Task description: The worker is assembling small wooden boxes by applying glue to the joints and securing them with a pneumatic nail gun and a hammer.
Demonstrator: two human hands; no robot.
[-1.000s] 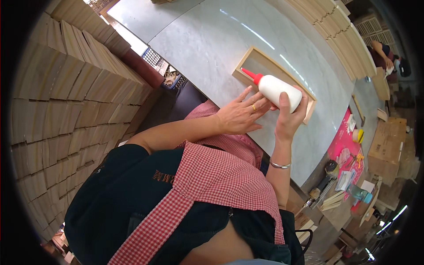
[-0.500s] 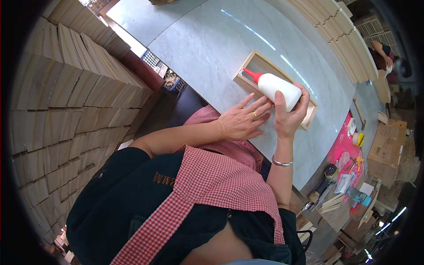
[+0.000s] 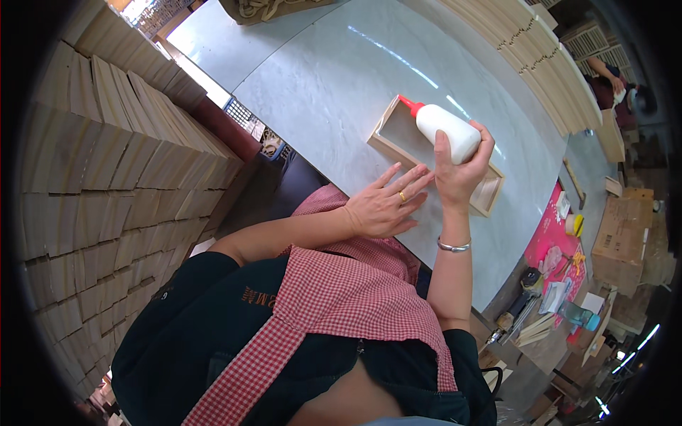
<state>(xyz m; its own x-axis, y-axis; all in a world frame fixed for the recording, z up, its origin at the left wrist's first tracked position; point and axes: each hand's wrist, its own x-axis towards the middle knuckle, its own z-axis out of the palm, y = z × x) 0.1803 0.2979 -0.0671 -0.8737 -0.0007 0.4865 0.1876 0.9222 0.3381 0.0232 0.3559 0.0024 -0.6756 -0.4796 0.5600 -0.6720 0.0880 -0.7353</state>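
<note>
A white glue bottle with a red pointed nozzle is gripped in my right hand. It lies tilted above a shallow rectangular wooden frame, its nozzle tip over the frame's far left corner. My left hand is open, fingers spread, with the fingertips at the near long side of the frame. Whether those fingertips press on the wood I cannot tell. Part of the frame is hidden behind the bottle and my right hand.
The frame rests on a grey marbled table. Stacked wooden pieces rise at the left, and more wooden strips line the far right edge. A pink sheet with tools lies right. Another person's hand shows at the far right.
The bottle's nozzle has shifted from the frame's left end toward its far corner. The bottle is tilted a little more steeply. My left hand has moved slightly left and down, still spread.
</note>
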